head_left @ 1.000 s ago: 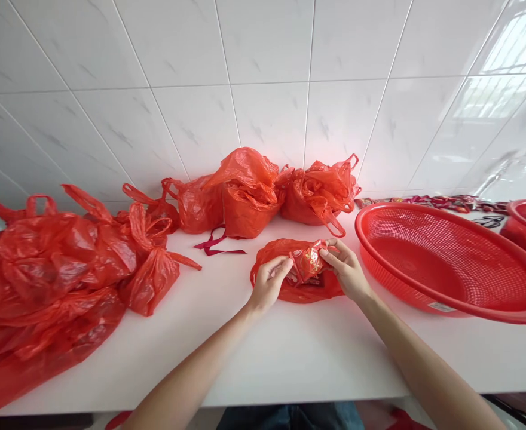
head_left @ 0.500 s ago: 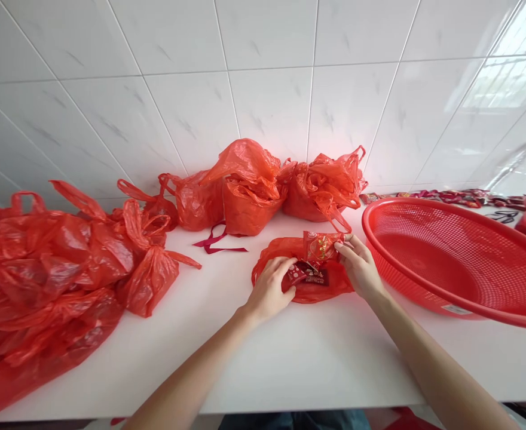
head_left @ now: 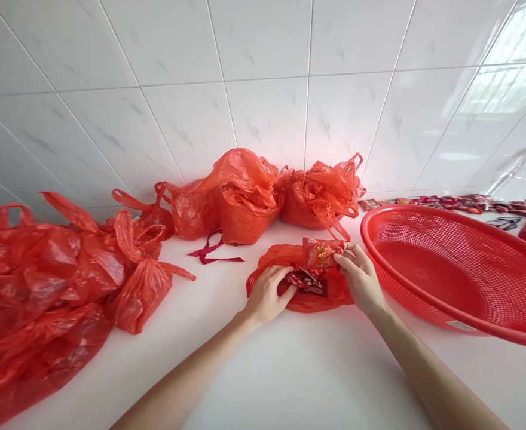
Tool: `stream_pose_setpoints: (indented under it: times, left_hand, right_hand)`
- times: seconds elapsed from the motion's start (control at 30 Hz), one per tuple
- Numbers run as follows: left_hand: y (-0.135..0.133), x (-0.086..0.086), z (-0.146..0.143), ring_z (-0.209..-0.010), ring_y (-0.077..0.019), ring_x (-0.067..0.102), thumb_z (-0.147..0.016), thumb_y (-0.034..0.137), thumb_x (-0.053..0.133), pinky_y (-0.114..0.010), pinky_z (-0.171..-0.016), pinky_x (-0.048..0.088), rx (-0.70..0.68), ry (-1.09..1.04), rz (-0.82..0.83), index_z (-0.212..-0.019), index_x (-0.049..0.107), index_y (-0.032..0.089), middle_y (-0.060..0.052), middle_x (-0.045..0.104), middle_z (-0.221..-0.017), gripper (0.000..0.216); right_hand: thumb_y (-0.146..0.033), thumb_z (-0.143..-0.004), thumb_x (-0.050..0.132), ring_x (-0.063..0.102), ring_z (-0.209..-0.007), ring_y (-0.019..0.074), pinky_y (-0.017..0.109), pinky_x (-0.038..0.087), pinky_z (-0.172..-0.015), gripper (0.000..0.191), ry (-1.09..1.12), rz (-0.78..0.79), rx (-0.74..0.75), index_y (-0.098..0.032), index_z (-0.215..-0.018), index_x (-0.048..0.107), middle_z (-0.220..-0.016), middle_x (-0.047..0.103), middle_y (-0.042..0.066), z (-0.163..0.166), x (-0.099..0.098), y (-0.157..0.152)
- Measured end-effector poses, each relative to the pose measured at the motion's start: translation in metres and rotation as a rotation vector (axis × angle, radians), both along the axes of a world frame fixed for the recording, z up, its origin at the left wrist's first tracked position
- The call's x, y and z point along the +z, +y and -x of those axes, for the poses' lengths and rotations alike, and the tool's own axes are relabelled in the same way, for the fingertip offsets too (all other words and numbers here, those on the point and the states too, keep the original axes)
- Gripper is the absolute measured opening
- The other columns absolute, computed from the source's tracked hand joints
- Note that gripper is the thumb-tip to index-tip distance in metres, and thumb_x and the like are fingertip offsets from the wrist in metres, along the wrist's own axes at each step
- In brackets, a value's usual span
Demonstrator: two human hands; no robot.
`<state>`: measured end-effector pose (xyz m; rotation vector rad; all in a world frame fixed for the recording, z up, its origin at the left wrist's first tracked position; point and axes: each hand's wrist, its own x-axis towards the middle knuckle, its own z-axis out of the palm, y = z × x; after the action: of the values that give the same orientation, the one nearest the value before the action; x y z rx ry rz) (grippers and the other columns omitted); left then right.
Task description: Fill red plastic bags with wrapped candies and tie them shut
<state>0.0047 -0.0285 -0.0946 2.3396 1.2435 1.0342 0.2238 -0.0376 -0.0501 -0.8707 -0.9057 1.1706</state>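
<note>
white tabletop; r hand pinches red pkt, l hand w/ fingers half-curled at maroon pkts, grip unclear.

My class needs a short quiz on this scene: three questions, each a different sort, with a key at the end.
1. What does the right hand hold? A) a spoon B) a red packet C) a rope
2. True or false: the perforated basket is to the right of the spread red bag.
3. Fill in: a dark red ____ lies on the white table, in front of the bags by the wall.

Key: 1. B; 2. true; 3. ribbon.
</note>
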Motion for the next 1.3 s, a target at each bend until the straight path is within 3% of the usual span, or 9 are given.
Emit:
stream_pose_setpoints:
  times: [0.2, 0.4, 0.6, 0.7, 0.8, 0.9, 1.0, 1.17, 1.3]
  left_hand:
    - [0.006, 0.011, 0.000, -0.095, -0.0198, 0.069, -0.097, 0.037, 0.054, -0.032, -0.086, 0.054, 0.039, -0.167, 0.082, -0.103, 0.070, 0.022, -0.005, 0.073, -0.100, 0.023]
    - [0.010, 0.032, 0.000, -0.080, -0.0175, 0.065, -0.089, 0.048, 0.065, -0.027, -0.075, 0.050, 0.083, -0.520, 0.293, -0.089, 0.070, 0.016, -0.004, 0.072, -0.085, 0.032]
    - [0.008, 0.055, -0.009, -0.073, -0.0138, 0.061, -0.082, 0.045, 0.074, -0.024, -0.070, 0.048, -0.076, -0.639, 0.465, -0.081, 0.070, 0.016, -0.001, 0.069, -0.077, 0.030]
    - [0.005, 0.059, -0.013, -0.071, -0.0130, 0.060, -0.080, 0.041, 0.076, -0.024, -0.070, 0.048, -0.173, -0.577, 0.519, -0.080, 0.073, 0.016, 0.000, 0.070, -0.076, 0.025]
    - [0.004, 0.058, -0.015, -0.076, -0.0149, 0.064, -0.080, 0.040, 0.077, -0.026, -0.074, 0.050, -0.235, -0.521, 0.560, -0.086, 0.076, 0.018, -0.002, 0.073, -0.082, 0.023]
    - [0.006, 0.055, -0.015, -0.087, -0.0190, 0.069, -0.086, 0.043, 0.071, -0.029, -0.081, 0.053, -0.291, -0.546, 0.618, -0.096, 0.078, 0.019, -0.005, 0.076, -0.091, 0.027]
    - [0.007, 0.054, -0.014, -0.093, -0.0218, 0.070, -0.087, 0.043, 0.069, -0.031, -0.085, 0.054, -0.260, -0.569, 0.625, -0.095, 0.078, 0.018, -0.006, 0.078, -0.095, 0.028]
    - [0.008, 0.053, -0.014, -0.083, -0.0188, 0.067, -0.085, 0.042, 0.071, -0.029, -0.081, 0.051, -0.184, -0.609, 0.666, -0.081, 0.078, 0.018, -0.004, 0.076, -0.084, 0.026]
    - [0.009, 0.054, -0.014, -0.076, -0.0161, 0.063, -0.085, 0.045, 0.070, -0.028, -0.076, 0.050, -0.197, -0.646, 0.734, -0.082, 0.077, 0.017, -0.003, 0.074, -0.079, 0.029]
  right_hand:
    - [-0.044, -0.075, 0.081, 0.069, -0.082, 0.0188, 0.031, 0.055, -0.075, 0.038, -0.061, -0.030, -0.015, -0.027, -0.097, 0.054, -0.087, 0.071, -0.002, -0.001, 0.001, -0.004]
    - [-0.044, -0.085, 0.067, 0.069, -0.085, 0.0225, 0.039, 0.056, -0.081, 0.028, -0.372, -0.081, 0.034, -0.025, -0.102, 0.054, -0.088, 0.071, 0.002, 0.000, -0.007, -0.003]
    - [-0.041, -0.086, 0.068, 0.062, -0.119, 0.0293, 0.045, 0.047, -0.104, 0.039, -0.707, -0.212, -0.019, -0.023, -0.119, 0.059, -0.125, 0.067, 0.011, 0.007, -0.008, -0.008]
    - [-0.044, -0.091, 0.065, 0.064, -0.112, 0.0264, 0.041, 0.049, -0.100, 0.033, -0.640, -0.210, 0.137, -0.023, -0.117, 0.064, -0.120, 0.069, 0.008, 0.010, -0.002, -0.013]
    - [-0.045, -0.093, 0.064, 0.066, -0.089, 0.0203, 0.033, 0.053, -0.082, 0.024, -0.482, -0.171, 0.266, -0.022, -0.096, 0.068, -0.096, 0.072, 0.005, 0.014, -0.001, -0.016]
    - [-0.046, -0.091, 0.067, 0.062, -0.079, 0.0167, 0.028, 0.050, -0.072, 0.026, -0.338, -0.105, 0.266, -0.020, -0.086, 0.067, -0.084, 0.070, 0.003, 0.016, -0.003, -0.016]
    - [-0.046, -0.088, 0.071, 0.060, -0.075, 0.0148, 0.026, 0.048, -0.068, 0.027, -0.269, -0.036, 0.261, -0.020, -0.085, 0.068, -0.082, 0.069, 0.002, 0.015, -0.004, -0.014]
    - [-0.047, -0.084, 0.076, 0.060, -0.073, 0.0145, 0.027, 0.049, -0.069, 0.030, -0.223, 0.001, 0.299, -0.019, -0.078, 0.065, -0.078, 0.068, 0.001, 0.014, 0.000, -0.013]
    - [-0.045, -0.083, 0.076, 0.061, -0.068, 0.0135, 0.028, 0.051, -0.069, 0.028, -0.197, 0.014, 0.303, -0.020, -0.078, 0.066, -0.077, 0.068, 0.000, 0.012, 0.002, -0.013]
